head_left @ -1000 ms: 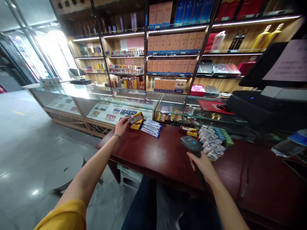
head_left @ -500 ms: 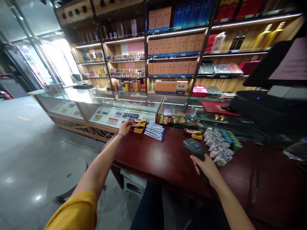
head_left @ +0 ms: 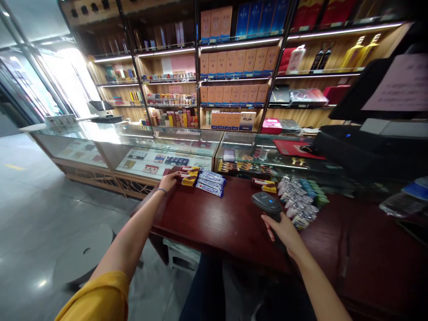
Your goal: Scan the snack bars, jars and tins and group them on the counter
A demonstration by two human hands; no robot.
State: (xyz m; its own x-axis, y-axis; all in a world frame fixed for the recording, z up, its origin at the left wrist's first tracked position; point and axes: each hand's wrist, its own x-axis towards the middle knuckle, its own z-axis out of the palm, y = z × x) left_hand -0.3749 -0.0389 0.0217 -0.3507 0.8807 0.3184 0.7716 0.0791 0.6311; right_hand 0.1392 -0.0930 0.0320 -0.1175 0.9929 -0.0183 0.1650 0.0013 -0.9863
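Head view, from where I stand: slim, crinkly blue-and-white wrapped bars (head_left: 210, 183) lie in a row on a glossy dark-red wooden table (head_left: 217, 218), with a small stack of flat yellow-and-brown packets (head_left: 189, 178) just left of them and a heap of shiny silvery packs (head_left: 296, 203) well to their right. The left hand (head_left: 169, 180) has its fingers curled close together at the stack's outer end, though I can't tell whether they pinch a packet; right of the bars, the right hand (head_left: 284, 232) wraps round the handle of a rounded dark-grey plastic scanner (head_left: 265, 202).
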